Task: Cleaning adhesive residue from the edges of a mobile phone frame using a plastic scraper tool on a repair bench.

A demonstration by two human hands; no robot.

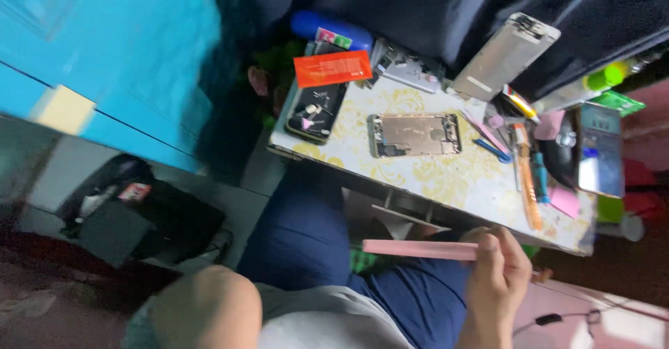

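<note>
Head view: my right hand (496, 279), bottom right, pinches pink pry stick (418, 249) over my lap. Left hand out of frame. Opened phone chassis (415, 134) lies mid-table, untouched; detached screen (503, 56) leans upper right. Work inside chassis seemingly remains.

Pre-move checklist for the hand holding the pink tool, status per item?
1. Right hand grips the flat pink plastic pry tool: ok.
2. Opened silver phone housing lies flat on the white and yellow patterned table: ok.
3. Pry tool at the housing: not ok, it is below the table edge.
4. Left hand: cannot tell, out of view.
5. Orange-handled tool lies beside the housing: ok.
</note>
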